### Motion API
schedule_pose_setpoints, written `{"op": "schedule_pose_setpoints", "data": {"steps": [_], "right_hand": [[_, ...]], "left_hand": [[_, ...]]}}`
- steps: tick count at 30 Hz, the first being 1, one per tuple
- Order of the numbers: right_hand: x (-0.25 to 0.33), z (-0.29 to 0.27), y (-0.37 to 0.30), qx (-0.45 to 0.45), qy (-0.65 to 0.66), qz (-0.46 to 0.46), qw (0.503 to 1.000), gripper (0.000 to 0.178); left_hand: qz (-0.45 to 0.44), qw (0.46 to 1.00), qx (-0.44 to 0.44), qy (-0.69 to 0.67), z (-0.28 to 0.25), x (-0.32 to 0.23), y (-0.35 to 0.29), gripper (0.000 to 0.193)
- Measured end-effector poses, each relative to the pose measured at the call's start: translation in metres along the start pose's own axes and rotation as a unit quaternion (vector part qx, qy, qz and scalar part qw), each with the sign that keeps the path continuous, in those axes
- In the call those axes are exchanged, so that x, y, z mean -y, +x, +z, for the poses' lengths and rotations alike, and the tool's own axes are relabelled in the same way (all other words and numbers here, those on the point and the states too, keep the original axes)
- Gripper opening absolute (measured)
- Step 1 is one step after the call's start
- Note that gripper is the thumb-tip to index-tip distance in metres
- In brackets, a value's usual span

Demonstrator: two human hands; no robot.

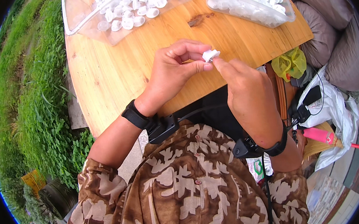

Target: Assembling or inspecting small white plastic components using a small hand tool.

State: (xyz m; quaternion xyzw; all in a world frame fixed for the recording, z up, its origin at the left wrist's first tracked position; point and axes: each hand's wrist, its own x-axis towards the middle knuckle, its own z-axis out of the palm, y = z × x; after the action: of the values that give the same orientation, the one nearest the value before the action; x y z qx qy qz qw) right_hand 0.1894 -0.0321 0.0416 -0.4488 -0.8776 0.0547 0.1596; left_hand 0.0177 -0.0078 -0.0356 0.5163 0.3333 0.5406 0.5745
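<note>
A small white plastic piece (210,55), cap-like in shape, is held above the near part of the wooden table (156,41). My left hand (174,65) pinches it between thumb and fingers. From the other side my right hand (245,87) meets it with the index fingertip; its other fingers are curled and partly hidden, so a firm grip there does not show. Beyond my hands, a clear plastic tray (115,37) at the far left holds many similar white pieces (136,7). A second clear tub (261,18) at the far right holds more of them.
A person's grey-brown clothed legs (330,26) are beside the table's right edge. Below them lie a yellow plastic bag (289,64), cables, a white bag (337,111) and a pink-handled thing (318,135). Grass (36,82) grows to the left. Black bands with devices circle both my wrists.
</note>
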Motion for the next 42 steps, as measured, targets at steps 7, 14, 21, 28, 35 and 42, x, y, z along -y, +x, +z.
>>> {"op": "schedule_pose_setpoints", "data": {"steps": [7,14,21,28,35,42], "right_hand": [[-0.008,0.006,-0.003,-0.023,0.109,0.042,0.993,0.032],[-0.007,0.003,-0.009,-0.045,0.112,0.05,0.991,0.036],[-0.001,0.0,-0.005,-0.049,0.002,0.035,0.998,0.034],[-0.001,-0.005,-0.002,-0.052,-0.08,0.0,0.995,0.028],[0.002,-0.001,-0.002,-0.045,-0.122,-0.017,0.991,0.026],[0.003,-0.001,0.0,-0.015,-0.125,-0.021,0.992,0.024]], "left_hand": [[-0.034,0.999,-0.007,-0.023,0.0,0.0,0.002,0.026],[-0.064,0.997,-0.016,-0.03,-0.002,-0.004,0.0,0.03],[-0.068,0.997,-0.015,-0.037,-0.002,-0.005,0.0,0.031],[-0.066,0.997,-0.007,-0.038,-0.003,-0.002,0.0,0.031],[-0.071,0.997,-0.011,-0.027,-0.002,-0.003,-0.001,0.031],[-0.046,0.999,-0.007,-0.018,0.002,0.0,-0.001,0.028]]}}
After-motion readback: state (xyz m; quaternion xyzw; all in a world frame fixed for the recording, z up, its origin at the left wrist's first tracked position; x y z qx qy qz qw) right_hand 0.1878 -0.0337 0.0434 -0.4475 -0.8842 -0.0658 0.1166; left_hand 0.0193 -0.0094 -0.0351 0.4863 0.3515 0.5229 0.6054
